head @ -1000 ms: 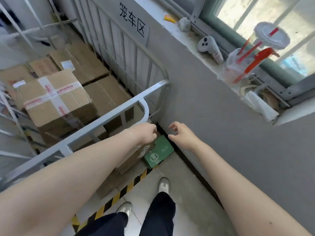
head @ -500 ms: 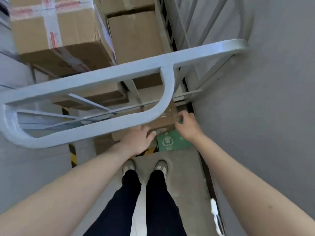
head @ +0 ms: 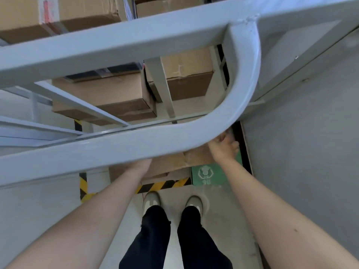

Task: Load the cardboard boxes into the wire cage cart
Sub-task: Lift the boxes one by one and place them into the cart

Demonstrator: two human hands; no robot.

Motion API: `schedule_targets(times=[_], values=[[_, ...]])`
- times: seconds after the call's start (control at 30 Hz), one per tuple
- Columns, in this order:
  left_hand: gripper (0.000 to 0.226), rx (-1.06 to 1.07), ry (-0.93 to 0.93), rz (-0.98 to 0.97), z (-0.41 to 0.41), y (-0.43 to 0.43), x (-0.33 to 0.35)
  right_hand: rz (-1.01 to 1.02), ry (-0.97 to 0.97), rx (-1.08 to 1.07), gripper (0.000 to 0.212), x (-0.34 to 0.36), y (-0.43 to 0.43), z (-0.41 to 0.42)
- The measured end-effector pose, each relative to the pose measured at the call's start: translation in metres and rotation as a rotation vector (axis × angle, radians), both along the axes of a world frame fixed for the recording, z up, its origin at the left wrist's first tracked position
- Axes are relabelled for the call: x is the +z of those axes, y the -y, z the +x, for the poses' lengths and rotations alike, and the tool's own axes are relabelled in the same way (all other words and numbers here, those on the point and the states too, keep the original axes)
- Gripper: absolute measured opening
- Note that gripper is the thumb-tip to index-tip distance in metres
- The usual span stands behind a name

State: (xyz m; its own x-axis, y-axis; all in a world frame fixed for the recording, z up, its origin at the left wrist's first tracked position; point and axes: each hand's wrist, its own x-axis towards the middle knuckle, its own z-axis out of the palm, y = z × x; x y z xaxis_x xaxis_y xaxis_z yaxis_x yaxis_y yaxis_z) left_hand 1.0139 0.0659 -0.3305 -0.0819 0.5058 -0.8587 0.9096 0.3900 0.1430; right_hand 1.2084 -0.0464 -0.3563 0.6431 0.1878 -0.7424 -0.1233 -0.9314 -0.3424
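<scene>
A brown cardboard box lies on the floor just in front of my feet, partly hidden by the grey top rail of the wire cage cart. My right hand is at the box's far right corner, fingers curled over its edge. At the box's left side is my left hand, with its fingers hidden behind the rail. Several cardboard boxes are stacked inside the cart beyond the rail.
A green box with a white logo lies against the brown box on the right. Yellow-black hazard tape marks the floor. A grey wall rises close on the right. My shoes stand just behind the tape.
My head has dropped lower and closer, so the cart rail now fills the view. Both hands have reached further down onto the floor box, the left slipping behind the rail.
</scene>
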Motion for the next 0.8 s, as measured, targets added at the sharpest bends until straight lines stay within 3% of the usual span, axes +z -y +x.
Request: schedule_targets(times=[0.2, 0.4, 0.6, 0.8], values=[[0.076, 0.186, -0.146, 0.189, -0.057, 0.022, 0.035, -0.090, 0.011, -0.009, 0.064, 0.049, 0.031, -0.030], [0.061, 0.289, -0.073, 0.282, -0.115, 0.041, 0.121, 0.026, 0.011, -0.100, 0.075, 0.140, 0.044, -0.083], [0.069, 0.412, 0.082, 0.438, -0.186, 0.044, 0.207, 0.127, 0.134, -0.121, 0.056, 0.234, 0.049, -0.150], [0.079, 0.554, 0.063, 0.616, -0.323, 0.039, 0.292, 0.199, 0.264, 0.045, 0.064, 0.320, 0.043, -0.248]])
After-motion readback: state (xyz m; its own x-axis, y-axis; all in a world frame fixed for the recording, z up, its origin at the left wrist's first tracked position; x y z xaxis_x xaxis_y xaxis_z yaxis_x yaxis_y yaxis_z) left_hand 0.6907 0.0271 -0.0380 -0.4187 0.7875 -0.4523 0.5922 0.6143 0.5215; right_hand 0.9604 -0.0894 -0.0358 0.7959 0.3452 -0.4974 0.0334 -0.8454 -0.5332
